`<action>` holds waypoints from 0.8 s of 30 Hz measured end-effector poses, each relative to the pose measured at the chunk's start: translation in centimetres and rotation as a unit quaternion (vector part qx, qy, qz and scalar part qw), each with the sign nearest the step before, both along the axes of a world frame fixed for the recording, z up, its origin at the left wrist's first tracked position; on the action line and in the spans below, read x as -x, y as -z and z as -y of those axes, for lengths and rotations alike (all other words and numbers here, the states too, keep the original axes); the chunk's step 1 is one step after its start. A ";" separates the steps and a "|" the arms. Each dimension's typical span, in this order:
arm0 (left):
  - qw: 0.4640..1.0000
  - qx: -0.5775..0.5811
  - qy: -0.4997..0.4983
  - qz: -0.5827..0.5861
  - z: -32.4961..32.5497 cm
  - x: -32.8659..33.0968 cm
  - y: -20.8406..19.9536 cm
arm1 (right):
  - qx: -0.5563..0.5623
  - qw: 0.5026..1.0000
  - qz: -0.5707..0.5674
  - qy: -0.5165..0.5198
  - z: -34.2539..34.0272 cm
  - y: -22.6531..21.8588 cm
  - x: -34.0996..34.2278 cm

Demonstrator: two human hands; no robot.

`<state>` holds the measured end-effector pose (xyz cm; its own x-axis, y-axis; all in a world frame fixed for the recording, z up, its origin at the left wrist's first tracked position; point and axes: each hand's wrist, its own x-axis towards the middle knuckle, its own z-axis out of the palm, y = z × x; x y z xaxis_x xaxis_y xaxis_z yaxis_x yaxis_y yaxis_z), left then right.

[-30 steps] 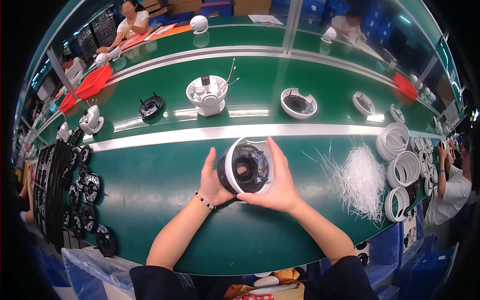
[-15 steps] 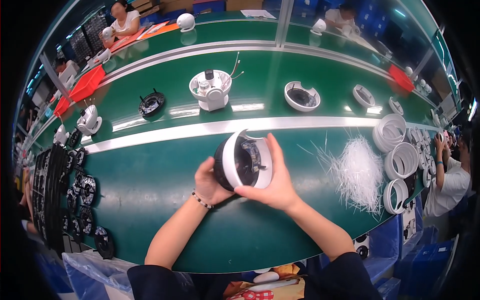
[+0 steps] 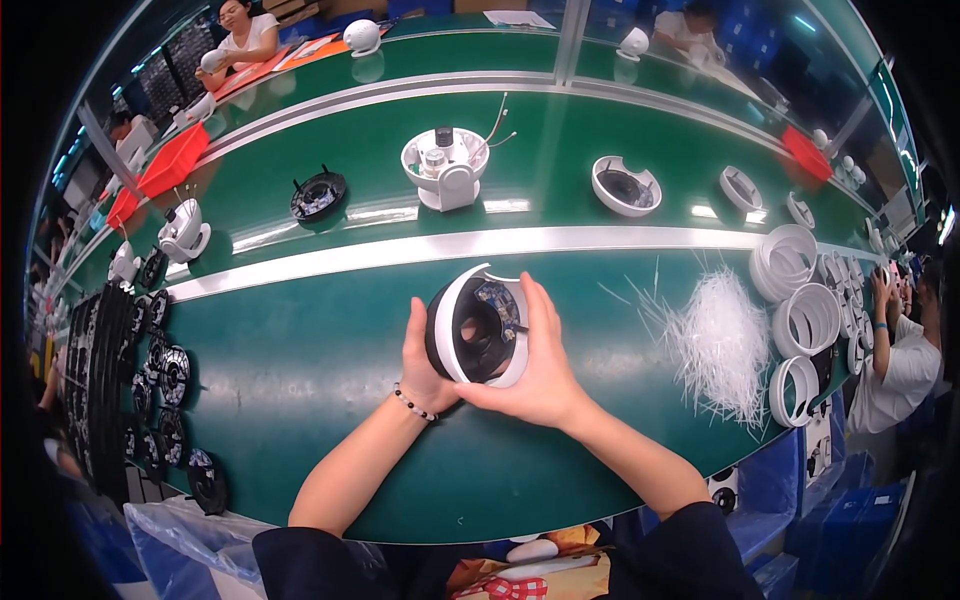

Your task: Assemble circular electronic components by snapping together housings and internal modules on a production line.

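Note:
Over the green bench I hold a white notched dome-camera ring [image 3: 452, 312] between both hands. It is tilted so its inside faces me. A black round base [image 3: 488, 358] with a circuit board sits in it, its edge showing past the ring on the left. My left hand [image 3: 425, 368] supports the left and lower side, thumb upright and remaining fingers hidden behind. Around the right rim wraps my right hand [image 3: 545, 375], its thumb along the bottom.
Black bases [image 3: 172, 375] line the left, beside a dark stack [image 3: 95, 390]. At right are thin white strips [image 3: 722, 350] and white rings [image 3: 806, 320]. Beyond a pale rail, the green belt carries an open white camera [image 3: 446, 170], a black base [image 3: 319, 195] and ring assemblies [image 3: 627, 186].
The ring and base have turned a little, showing more of their inside. My left thumb has straightened upward. The parts on the far belt have shifted right.

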<state>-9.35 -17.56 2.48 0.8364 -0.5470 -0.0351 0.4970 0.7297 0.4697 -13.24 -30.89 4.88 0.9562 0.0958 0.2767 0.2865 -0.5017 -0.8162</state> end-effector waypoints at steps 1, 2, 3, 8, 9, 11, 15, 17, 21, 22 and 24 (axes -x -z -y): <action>1.000 -0.001 -0.008 -0.002 0.3 0.1 -0.1 | 0.011 1.000 0.014 0.001 0.1 0.0 -0.1; 1.000 -0.001 -0.007 -0.003 0.3 0.0 0.2 | 0.021 0.999 0.028 0.003 0.1 0.0 -0.2; 1.000 -0.024 -0.009 0.001 0.2 -0.2 0.7 | 0.020 0.999 0.027 0.000 0.1 -0.2 -0.2; 0.998 -0.055 -0.018 0.021 -0.3 -0.6 1.7 | 0.079 0.992 0.090 -0.038 0.3 -0.2 -0.4; 0.999 -0.051 -0.007 0.011 -0.1 -0.6 1.6 | 0.080 0.992 0.088 -0.038 0.4 -0.2 -0.5; 0.999 -0.038 0.014 0.019 0.2 -0.2 1.0 | 0.064 0.996 0.060 -0.016 0.5 -0.2 -0.5; 0.998 -0.046 0.036 0.030 0.2 -0.1 0.2 | 0.087 0.996 0.034 0.001 0.5 0.0 -0.5; 0.997 -0.066 0.040 0.024 0.0 -0.2 0.2 | 0.094 0.995 0.023 0.003 0.4 -0.1 -0.5; 0.994 -0.087 0.064 0.003 -0.3 -0.5 0.4 | 0.137 0.989 0.054 -0.019 0.8 -0.5 -0.5; 0.994 -0.087 0.064 0.004 -0.2 -0.5 0.3 | 0.137 0.988 0.066 -0.039 1.1 -0.6 -0.6; 0.993 -0.091 0.078 -0.004 -0.2 -0.5 -0.2 | 0.136 0.986 0.080 -0.058 1.4 -0.8 -0.7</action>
